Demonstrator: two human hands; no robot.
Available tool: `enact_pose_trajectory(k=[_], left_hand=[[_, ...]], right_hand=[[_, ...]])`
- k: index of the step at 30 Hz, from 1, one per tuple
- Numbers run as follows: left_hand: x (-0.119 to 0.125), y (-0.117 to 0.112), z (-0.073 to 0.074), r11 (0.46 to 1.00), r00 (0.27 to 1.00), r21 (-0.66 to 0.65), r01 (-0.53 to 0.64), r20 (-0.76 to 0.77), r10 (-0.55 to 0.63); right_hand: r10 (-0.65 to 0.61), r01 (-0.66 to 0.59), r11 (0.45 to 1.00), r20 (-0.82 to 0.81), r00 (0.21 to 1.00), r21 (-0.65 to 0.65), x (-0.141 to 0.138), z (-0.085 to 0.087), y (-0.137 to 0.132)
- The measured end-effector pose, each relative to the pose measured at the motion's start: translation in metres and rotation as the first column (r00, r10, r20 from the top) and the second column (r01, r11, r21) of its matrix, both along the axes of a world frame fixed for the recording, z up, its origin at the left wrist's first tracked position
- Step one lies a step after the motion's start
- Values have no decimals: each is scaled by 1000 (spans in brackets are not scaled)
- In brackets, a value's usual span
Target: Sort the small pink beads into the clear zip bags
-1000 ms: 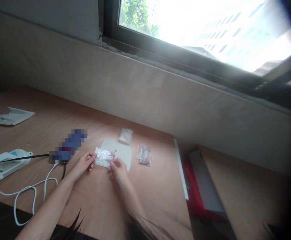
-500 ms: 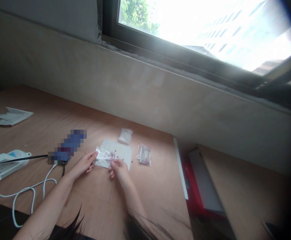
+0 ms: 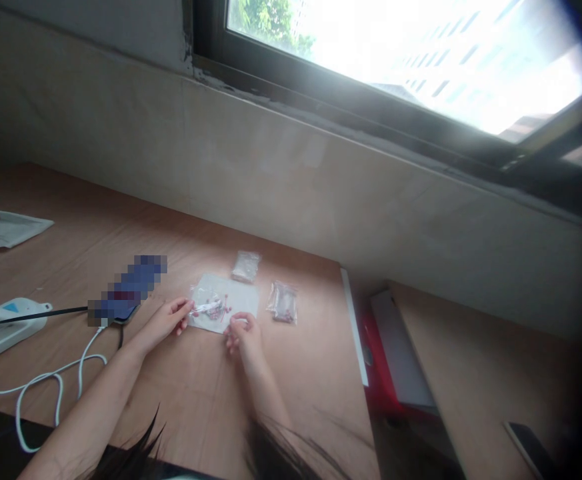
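Observation:
My left hand pinches a small white stick-like piece above a white sheet on the wooden table. Its exact kind is too small to tell. Several small red beads lie on the sheet, close to the tip of that piece. My right hand rests at the sheet's near edge, its fingers curled together, with nothing visible in them. Two clear plastic bags lie beyond the sheet: one with pale contents and one with reddish contents.
Left of my hands lie a pixelated phone on a black cable, a white power strip, a looped white cable and a white paper packet. The table's right edge drops towards a red-and-white object.
The shiny clear packet held between both hands is gone from view. My left hand now pinches the white piece, red beads lie on the sheet, and my right hand has moved back towards the sheet's near edge.

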State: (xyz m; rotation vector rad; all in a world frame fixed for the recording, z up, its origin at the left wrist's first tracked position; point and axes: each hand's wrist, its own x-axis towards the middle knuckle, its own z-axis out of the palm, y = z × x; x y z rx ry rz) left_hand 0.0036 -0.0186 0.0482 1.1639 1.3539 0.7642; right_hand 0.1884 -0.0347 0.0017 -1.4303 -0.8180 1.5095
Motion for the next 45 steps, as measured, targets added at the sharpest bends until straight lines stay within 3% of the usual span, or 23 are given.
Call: enact_pose_trajectory(k=[2, 4, 6, 9, 13, 26, 28, 31, 34, 37, 41, 45], left_hand=[[2, -1, 4, 1000, 1000, -19, -17, 5, 17], [5, -3, 10, 1000, 1000, -23, -21, 14, 21], [9, -4, 17, 999, 999, -14, -34, 19, 34], [15, -6, 25, 998, 998, -17, -58, 18, 58], [17, -8, 26, 998, 997, -29, -61, 37, 62], [11, -8, 27, 996, 993, -17, -86, 82, 88], [9, -7, 24, 996, 991, -26, -88, 98, 90], [5, -5, 15, 996, 985, -26, -91, 142, 93], [2, -4, 9, 996, 977, -12, -87, 192, 87], [3, -4, 6, 999, 970, -1, -47, 241, 46], [6, -6, 5, 1000, 952, -1, -24, 304, 23], [14, -9, 6, 1000, 952, 18, 16, 307, -21]], right_hand=[[-186, 173, 982, 254, 949, 72, 16, 1, -6], [-316, 270, 949, 511, 799, 165, 34, 3, -11], [-324, 273, 944, 684, 654, 186, 49, 6, -14], [-251, 245, 960, 806, 536, 136, 59, 9, -16], [-196, 216, 971, 858, 475, 103, 57, 10, -12], [-209, 221, 967, 886, 415, 125, 57, 9, 2], [-240, 234, 961, 867, 437, 149, 57, 8, 1], [-260, 165, 965, 777, 573, 202, 48, 5, 1], [-182, 17, 970, 681, 709, 243, 31, 1, 1], [-121, -54, 969, 658, 743, 239, 16, -2, 0], [-166, 27, 972, 606, 778, 232, 11, 1, 1], [-147, 74, 974, 356, 923, 212, 3, 18, 6]])
